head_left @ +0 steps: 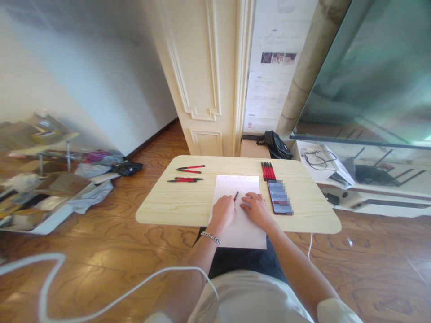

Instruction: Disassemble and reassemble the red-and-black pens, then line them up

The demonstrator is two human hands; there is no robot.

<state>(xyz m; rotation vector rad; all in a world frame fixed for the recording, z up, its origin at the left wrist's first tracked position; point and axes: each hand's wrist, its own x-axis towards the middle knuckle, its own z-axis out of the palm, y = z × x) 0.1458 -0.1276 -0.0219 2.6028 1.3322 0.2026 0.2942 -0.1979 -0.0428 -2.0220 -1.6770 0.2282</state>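
Left hand [224,211] is closed around a red and black pen [236,196], which projects from the fingers over the upper half of a sheet of paper [240,231]; the grip on the lower part of the pen is hidden by the hand. Right hand [257,209] is open and rests palm down on the right side of the same sheet, fingers slightly bent, just beside the pen and gripping nothing. The sheet lies lengthwise on a pale wooden table [313,211], with its near end extending past the table edge above the person's lap. Faint marks are present near the far edge of the sheet; they are too small to read. To the left of the sheet, well apart from it, two red and black pens [191,171] form a narrow V, and a second group of pens [185,180] lies close together on the near side of that pair. To the right of the sheet, a row of pens [268,170] is aligned side by side near the far edge of the table. A phone [279,202] lies face up on the near side of this row, its screen partly blurred. A chain bracelet [210,237] encircles the left wrist. A white cable [134,291] crosses in front of the left forearm.
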